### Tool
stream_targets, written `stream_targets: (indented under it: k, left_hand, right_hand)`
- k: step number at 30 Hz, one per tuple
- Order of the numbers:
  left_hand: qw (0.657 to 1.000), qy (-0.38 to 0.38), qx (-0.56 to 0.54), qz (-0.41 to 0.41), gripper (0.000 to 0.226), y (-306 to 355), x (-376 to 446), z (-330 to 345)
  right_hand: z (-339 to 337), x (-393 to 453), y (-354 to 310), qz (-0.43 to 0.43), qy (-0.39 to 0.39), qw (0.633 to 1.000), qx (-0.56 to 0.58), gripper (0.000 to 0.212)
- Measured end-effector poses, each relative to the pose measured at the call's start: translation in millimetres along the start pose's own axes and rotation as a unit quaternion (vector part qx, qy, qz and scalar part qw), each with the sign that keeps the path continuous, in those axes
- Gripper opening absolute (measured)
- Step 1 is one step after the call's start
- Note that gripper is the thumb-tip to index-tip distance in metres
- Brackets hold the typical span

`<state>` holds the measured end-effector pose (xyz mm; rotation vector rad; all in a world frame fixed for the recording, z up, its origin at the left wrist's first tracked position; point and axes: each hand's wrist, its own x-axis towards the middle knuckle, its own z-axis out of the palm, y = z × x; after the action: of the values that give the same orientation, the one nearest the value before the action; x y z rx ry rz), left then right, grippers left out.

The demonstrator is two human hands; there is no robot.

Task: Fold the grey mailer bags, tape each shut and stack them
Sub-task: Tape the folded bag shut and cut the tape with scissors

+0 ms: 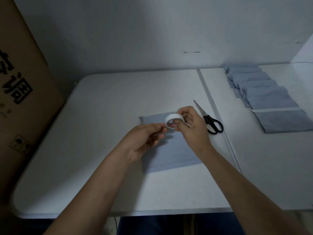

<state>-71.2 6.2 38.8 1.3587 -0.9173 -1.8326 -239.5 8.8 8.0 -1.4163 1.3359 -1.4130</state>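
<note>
A folded grey mailer bag (171,153) lies flat on the white table (94,133), under both hands. My right hand (193,128) grips a white roll of tape (174,121) a little above the bag's far edge. My left hand (145,141) is at the roll's left side, thumb and fingertips pinched at the tape's edge; whether a tape end is between them is too small to tell. At the right lies an overlapping row of several folded grey bags (264,92), and nearest of them one bag with a white strip along its top (284,121).
Black-handled scissors (210,121) lie just right of my right hand, blades pointing away. A seam (213,106) runs between two table tops. A large cardboard box (20,92) stands against the table's left side. A wall closes the back.
</note>
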Motion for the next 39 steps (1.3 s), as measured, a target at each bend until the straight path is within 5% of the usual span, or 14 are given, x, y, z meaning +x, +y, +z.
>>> stream_targets:
  k: [21, 34, 37, 39]
  left_hand:
    - [0.986, 0.067, 0.125, 0.083, 0.019, 5, -9, 0]
    - [0.983, 0.104, 0.124, 0.089, 0.013, 4, -9, -1]
    - [0.994, 0.071, 0.041, 0.069, 0.01, 8, -9, -4]
    - [0.997, 0.043, -0.015, 0.057, 0.004, 12, -9, -5]
  right_hand:
    - [11, -5, -2, -0.147, -0.018, 0.952, -0.27, 0.021]
    - [11, -5, -11, -0.16, -0.045, 0.946, -0.279, 0.025]
    - [11, -2, -21, 0.017, -0.068, 0.995, -0.07, 0.029]
    - [13, 0, -27, 0.18, -0.097, 0.973, 0.109, 0.025]
